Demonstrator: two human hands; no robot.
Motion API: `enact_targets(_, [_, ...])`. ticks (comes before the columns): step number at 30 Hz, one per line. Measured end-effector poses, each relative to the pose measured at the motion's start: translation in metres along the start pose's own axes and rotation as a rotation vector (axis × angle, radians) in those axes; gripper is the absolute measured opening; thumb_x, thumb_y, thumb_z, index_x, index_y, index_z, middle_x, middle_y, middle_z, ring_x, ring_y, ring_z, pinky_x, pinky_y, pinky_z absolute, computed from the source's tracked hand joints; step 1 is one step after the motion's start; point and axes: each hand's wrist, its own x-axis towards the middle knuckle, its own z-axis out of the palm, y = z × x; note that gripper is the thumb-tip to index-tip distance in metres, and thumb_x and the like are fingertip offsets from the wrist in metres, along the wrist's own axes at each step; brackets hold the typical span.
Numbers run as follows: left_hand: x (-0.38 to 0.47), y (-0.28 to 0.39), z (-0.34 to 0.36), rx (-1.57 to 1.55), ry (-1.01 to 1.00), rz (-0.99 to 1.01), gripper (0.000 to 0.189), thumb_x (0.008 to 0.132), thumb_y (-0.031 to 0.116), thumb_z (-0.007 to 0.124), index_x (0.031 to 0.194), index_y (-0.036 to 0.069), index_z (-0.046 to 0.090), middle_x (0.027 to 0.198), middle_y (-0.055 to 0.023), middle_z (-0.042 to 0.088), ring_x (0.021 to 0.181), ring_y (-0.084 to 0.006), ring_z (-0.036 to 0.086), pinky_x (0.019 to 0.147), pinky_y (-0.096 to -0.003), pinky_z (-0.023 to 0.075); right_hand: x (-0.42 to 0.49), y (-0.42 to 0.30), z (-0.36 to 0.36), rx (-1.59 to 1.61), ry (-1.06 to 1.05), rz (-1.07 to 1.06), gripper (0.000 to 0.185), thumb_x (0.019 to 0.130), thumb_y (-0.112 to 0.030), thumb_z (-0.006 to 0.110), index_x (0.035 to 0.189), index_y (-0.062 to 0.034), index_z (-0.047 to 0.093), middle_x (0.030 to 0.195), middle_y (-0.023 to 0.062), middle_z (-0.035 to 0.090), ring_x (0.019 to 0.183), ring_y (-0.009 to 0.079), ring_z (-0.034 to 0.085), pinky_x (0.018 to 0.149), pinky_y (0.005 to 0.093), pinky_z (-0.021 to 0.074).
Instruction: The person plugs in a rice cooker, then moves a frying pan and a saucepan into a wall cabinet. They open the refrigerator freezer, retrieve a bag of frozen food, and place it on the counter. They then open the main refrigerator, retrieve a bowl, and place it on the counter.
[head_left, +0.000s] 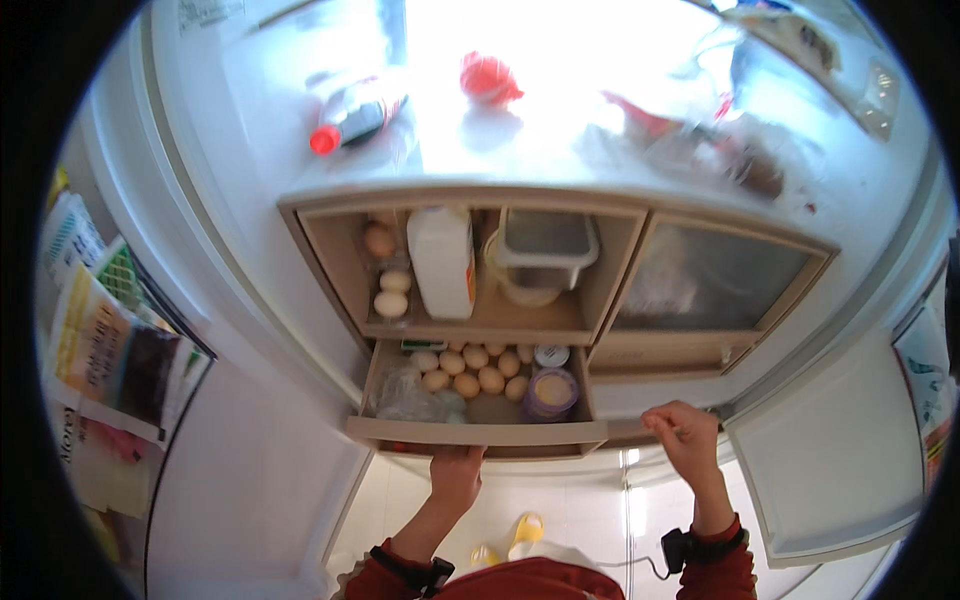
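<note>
A refrigerator stands with its doors apart before me. My left hand (455, 478) is at the front edge of a pulled-out drawer (480, 433), its fingertips hidden beneath that edge. Inside the drawer lie several brown eggs (491, 379), crumpled clear plastic (409, 394), a purple-rimmed jar (553, 391) and a white-lidded container (552, 355). My right hand (684, 437) hovers right of the drawer with curled fingers, nothing visible in it. Above the drawer, an open compartment holds eggs (391, 304) at its left, a white carton (443, 262) and a clear lidded container (547, 244).
On the shelf above are a red-capped bottle (356, 118), a red plastic bundle (489, 79) and bagged food (750, 161). A closed frosted compartment (705, 277) sits at right. Packets (112, 352) fill the left door (247, 465); the right door (832, 457) stands beside my right hand.
</note>
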Motion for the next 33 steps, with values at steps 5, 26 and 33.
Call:
enact_targets(5, [0.009,0.003,0.013,0.024,-0.022,-0.075,0.024,0.068,0.004,0.066,0.088,0.010,0.056,0.071,-0.0091,0.061,0.064,-0.0308,0.059,0.055,-0.0417,0.0465,-0.014,-0.007,-0.030,0.002,0.033,-0.074,0.005,0.079,-0.005,0.066,0.083,-0.0025,0.068,0.074,0.0091,0.065,0.064,0.0193,0.062,0.059,0.0262,0.0482])
enact_targets(26, [0.055,-0.022,0.059,0.189,-0.197,-0.144,0.023,0.075,0.004,0.060,0.097,0.009,0.057,0.075,-0.0126,0.063,0.075,-0.0319,0.063,0.062,-0.0441,0.0501,-0.001,-0.055,-0.083,-0.179,0.121,-0.274,0.010,0.082,-0.013,0.066,0.083,-0.0027,0.066,0.075,0.0117,0.064,0.066,0.0268,0.061,0.056,0.0322,0.0475])
enact_targets(33, [0.065,-0.020,0.055,0.176,-0.360,-0.208,0.028,0.079,0.007,0.060,0.105,0.008,0.054,0.094,-0.0158,0.062,0.091,-0.0320,0.062,0.071,-0.0415,0.0521,0.056,-0.080,-0.114,-0.181,0.231,-0.326,0.011,0.082,-0.012,0.064,0.082,-0.0012,0.064,0.075,0.0128,0.062,0.065,0.0281,0.060,0.059,0.0341,0.0473])
